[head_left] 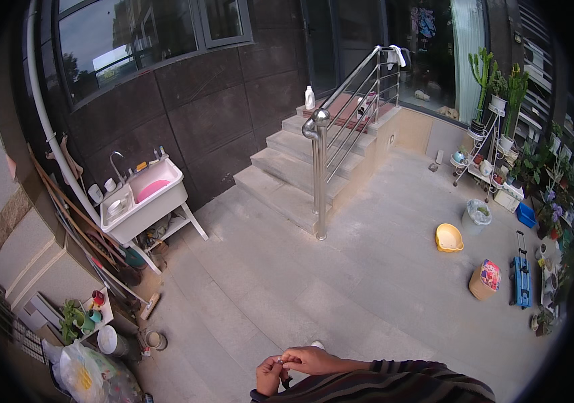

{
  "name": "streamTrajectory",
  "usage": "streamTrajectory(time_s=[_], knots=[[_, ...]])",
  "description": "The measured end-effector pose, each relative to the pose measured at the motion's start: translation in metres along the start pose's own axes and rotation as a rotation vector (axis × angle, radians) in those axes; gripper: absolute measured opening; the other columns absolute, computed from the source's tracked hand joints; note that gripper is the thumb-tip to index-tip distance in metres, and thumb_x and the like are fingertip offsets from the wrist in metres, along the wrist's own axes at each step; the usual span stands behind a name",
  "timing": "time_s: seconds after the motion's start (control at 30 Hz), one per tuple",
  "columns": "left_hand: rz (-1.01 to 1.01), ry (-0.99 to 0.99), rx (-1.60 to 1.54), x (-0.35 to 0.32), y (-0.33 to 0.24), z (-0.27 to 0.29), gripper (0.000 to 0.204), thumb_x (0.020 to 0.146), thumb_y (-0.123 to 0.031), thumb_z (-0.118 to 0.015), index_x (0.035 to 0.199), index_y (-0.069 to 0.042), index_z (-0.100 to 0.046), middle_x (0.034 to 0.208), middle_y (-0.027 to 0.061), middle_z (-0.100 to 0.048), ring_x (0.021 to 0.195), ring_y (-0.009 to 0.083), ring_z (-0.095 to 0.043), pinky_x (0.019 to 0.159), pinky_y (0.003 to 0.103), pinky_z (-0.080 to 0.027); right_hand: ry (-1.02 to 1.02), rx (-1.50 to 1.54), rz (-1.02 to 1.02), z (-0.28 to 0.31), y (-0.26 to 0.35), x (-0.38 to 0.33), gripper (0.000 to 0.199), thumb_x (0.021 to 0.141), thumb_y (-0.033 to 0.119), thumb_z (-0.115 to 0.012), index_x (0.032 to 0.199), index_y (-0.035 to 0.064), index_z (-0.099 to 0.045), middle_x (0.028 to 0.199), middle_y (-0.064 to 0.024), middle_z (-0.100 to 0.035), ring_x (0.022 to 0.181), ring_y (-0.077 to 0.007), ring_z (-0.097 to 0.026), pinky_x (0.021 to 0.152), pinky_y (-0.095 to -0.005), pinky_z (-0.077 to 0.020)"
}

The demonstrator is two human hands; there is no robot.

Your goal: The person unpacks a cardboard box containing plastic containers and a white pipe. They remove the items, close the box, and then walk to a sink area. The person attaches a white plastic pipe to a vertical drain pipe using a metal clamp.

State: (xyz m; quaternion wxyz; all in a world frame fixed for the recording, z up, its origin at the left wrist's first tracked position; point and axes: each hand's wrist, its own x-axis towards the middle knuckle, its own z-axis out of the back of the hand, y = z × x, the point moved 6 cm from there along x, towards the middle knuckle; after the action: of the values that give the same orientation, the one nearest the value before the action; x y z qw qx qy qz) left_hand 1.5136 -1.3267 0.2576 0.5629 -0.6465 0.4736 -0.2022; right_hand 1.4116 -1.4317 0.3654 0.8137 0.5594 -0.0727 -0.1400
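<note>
Grey paving slabs [341,282] cover the whole yard, seen from above. Near bottom edge: both hands meet in front of the body. Left hand [270,375] is curled, fingers drawn together, thumb and forefinger pinching a small pale object [280,362]; too small to tell what it is. Right hand [314,361] comes in from a striped sleeve [394,383], fingers bent, fingertips closing on the same small object from the right. Object sits between the two hands, at the fingertips of both, touching each.

Far left: white outdoor sink [142,198] on legs against a dark tiled wall [200,114], pink basin [153,189] inside it. Long wooden poles [72,215] lean beside the sink. Near left corner: potted plants [72,321], a white bucket [108,340], a clear plastic bag [89,376].

Centre far: stone steps [287,174] with a steel handrail [330,134]; white bottle [309,98] stands at the top step.

Right side: yellow basin [449,238] on the ground, well apart from the hands. Further right a tan bucket [485,279] and a blue hand trolley [520,272] lying flat. Far right: white plant rack [485,148] with cacti [482,70].
</note>
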Motion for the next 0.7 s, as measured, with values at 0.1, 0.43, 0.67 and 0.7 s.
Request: streamTrajectory(time_s=[0.1, 0.43, 0.67, 0.7], knots=[[-0.017, 0.006, 0.059, 0.064, -0.04, 0.006, 0.018, 0.1, -0.009, -0.052, 0.1, 0.002, -0.066, 0.071, 0.0046, -0.066, 0.054, 0.0094, -0.056, 0.05, 0.025, -0.046, 0.035, -0.055, 0.07, 0.047, 0.006, 0.063, 0.02, 0.097, 0.022, -0.061, 0.109, 0.0071, -0.062, 0.095, -0.0064, -0.07, 0.081, -0.0182, -0.068, 0.071, -0.0305, -0.0515], [0.02, -0.203, -0.142, 0.201, -0.175, 0.024, 0.032, 0.104, -0.028, -0.052, 0.113, -0.001, -0.066, 0.076, 0.0062, -0.067, 0.064, 0.0112, -0.061, 0.061, 0.025, -0.052, 0.067, 0.086, 0.084, 0.118, -0.011, 0.26, 0.019, 0.097, 0.02, -0.062, 0.103, 0.0027, -0.057, 0.088, -0.0107, -0.068, 0.078, -0.0223, -0.066, 0.069, -0.0332, -0.0509], [-0.032, 0.025, -0.072, 0.355, -0.211, 0.094, 0.039, 0.105, -0.026, -0.049, 0.13, 0.002, -0.058, 0.102, 0.0113, -0.07, 0.083, 0.0172, -0.067, 0.075, 0.031, -0.056, -0.153, 0.148, 0.005, 0.162, -0.048, 0.4, 0.019, 0.096, 0.017, -0.066, 0.1, 0.0002, -0.059, 0.086, -0.0064, -0.068, 0.079, -0.0106, -0.062, 0.072, -0.0283, -0.0498], [-0.05, -0.005, -0.003, 0.376, -0.219, 0.105, 0.042, 0.104, -0.027, -0.052, 0.135, 0.001, -0.055, 0.094, 0.0121, -0.07, 0.08, 0.0181, -0.067, 0.076, 0.032, -0.056, -0.186, 0.162, 0.003, 0.167, -0.047, 0.419, 0.02, 0.096, 0.017, -0.067, 0.1, -0.0004, -0.059, 0.087, -0.0053, -0.068, 0.08, -0.0084, -0.06, 0.073, -0.0271, -0.0492]])
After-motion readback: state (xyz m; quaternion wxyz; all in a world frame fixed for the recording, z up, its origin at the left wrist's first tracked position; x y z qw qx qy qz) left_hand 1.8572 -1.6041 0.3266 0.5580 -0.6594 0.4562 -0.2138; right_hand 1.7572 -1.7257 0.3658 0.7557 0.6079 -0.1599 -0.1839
